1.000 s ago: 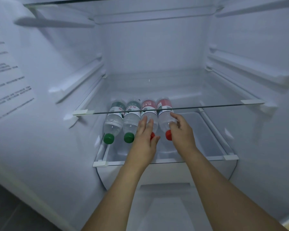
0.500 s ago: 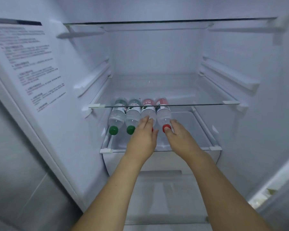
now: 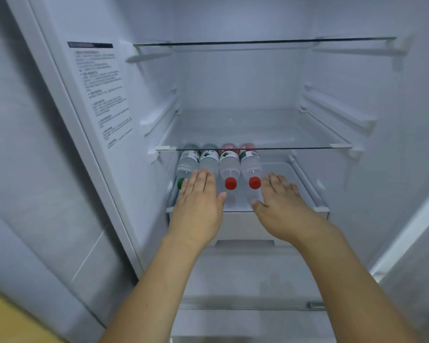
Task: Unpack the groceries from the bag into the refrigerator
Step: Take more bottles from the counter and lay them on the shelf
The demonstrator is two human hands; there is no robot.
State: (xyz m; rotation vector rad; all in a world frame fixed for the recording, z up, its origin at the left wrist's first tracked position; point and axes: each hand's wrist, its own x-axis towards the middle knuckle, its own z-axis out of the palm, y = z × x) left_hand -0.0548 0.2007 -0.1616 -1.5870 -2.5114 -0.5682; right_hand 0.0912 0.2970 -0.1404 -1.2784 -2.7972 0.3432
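Note:
Several clear water bottles lie side by side on the lower shelf (image 3: 305, 207) of the open refrigerator, caps toward me. The two on the right have red caps (image 3: 230, 183) (image 3: 254, 182). A green cap (image 3: 181, 182) shows on the far-left bottle (image 3: 186, 164), and the second bottle (image 3: 209, 162) has its cap hidden behind my left hand (image 3: 198, 204). That hand hovers flat, fingers straight, in front of the green-capped bottles and holds nothing. My right hand (image 3: 281, 206) is spread open to the right of the red-capped bottles, apart from them and empty. The bag is out of view.
A glass shelf (image 3: 295, 147) runs just above the bottles, and another glass shelf (image 3: 258, 42) sits higher up. A printed label (image 3: 102, 95) covers the left inner wall. A white drawer front (image 3: 244, 231) lies below the bottle shelf. Free room shows right of the bottles.
Both hands have let go of the red-capped bottles and drawn back toward me, spreading apart. The view has pulled back from the refrigerator.

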